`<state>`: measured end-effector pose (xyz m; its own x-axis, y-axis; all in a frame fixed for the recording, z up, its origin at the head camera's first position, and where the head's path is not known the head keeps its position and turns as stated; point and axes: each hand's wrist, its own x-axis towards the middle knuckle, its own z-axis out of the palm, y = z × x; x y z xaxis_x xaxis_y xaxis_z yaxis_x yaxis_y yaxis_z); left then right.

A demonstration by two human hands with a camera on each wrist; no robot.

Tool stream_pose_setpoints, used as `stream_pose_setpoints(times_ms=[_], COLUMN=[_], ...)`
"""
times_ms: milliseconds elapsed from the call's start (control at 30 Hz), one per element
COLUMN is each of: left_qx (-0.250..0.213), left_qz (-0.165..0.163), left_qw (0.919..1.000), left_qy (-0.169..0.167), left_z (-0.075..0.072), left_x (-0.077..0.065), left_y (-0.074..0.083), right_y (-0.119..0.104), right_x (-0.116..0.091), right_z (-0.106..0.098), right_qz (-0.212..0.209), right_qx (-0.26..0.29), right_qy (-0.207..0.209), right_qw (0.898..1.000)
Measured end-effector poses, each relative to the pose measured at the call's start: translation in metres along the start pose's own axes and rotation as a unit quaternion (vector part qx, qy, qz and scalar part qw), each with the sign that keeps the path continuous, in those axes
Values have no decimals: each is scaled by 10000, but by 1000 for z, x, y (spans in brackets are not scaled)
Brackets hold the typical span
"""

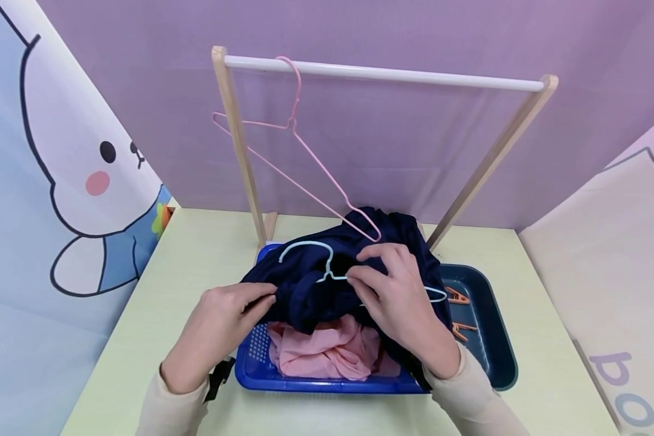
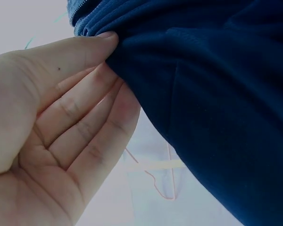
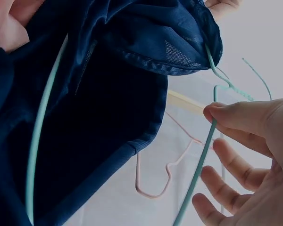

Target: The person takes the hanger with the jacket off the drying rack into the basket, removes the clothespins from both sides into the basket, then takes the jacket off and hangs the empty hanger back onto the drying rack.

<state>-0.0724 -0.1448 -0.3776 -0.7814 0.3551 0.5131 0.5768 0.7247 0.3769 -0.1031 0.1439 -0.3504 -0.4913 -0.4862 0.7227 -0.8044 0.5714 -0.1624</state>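
My left hand point(image 1: 221, 321) pinches the edge of a navy garment point(image 1: 300, 297) between thumb and fingers. A bit of zipper point(image 2: 78, 15) shows on the cloth in the left wrist view. A light-blue wire clothes hanger point(image 1: 307, 243) lies partly inside the garment, its hook facing left. With thumb and forefinger, my right hand point(image 1: 395, 297) pinches the hanger's wire just right of the neck. Its other fingers are spread in the right wrist view. One hanger end pokes out at the garment's right side; the left arm is hidden by cloth.
Below the garment sits a blue basket point(image 1: 327, 385) with pink cloth point(image 1: 327, 351) in it. A dark tray point(image 1: 498, 327) with orange clips point(image 1: 460, 332) stands at right. Behind, a pink hanger point(image 1: 321, 163) hangs from the white rail point(image 1: 392, 74) of a wooden rack, its lower end near the garment.
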Motion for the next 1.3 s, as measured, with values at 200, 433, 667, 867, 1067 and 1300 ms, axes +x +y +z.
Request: stream_pose_setpoints(times_ms=[200, 433, 667, 867, 1067, 1300], left_qx=[-131, -149, -214, -254, -607, -1362], left_qz=[61, 205, -287, -1000, -1980, -3158], left_qw=[9999, 9996, 9994, 9946, 9780, 9359], left_qy=[38, 130, 19, -96, -255, -755], left_z=[0, 1, -5, -12, -12, -8], left_x=[-1, -3, -10, -26, -44, -68], left_y=[2, 0, -9, -22, -39, -52], right_y=[0, 5, 13, 20, 24, 27], right_x=[-1, -6, -17, -25, -33, -38], right_z=[-6, -21, -37, -49, -63, -80], right_qz=[-58, 16, 128, 160, 246, 261], right_qx=[70, -17, -189, -272, -369, -544], right_qy=[234, 528, 753, 884, 1007, 1107], right_qw=[9997, 9986, 9969, 9956, 9939, 9920])
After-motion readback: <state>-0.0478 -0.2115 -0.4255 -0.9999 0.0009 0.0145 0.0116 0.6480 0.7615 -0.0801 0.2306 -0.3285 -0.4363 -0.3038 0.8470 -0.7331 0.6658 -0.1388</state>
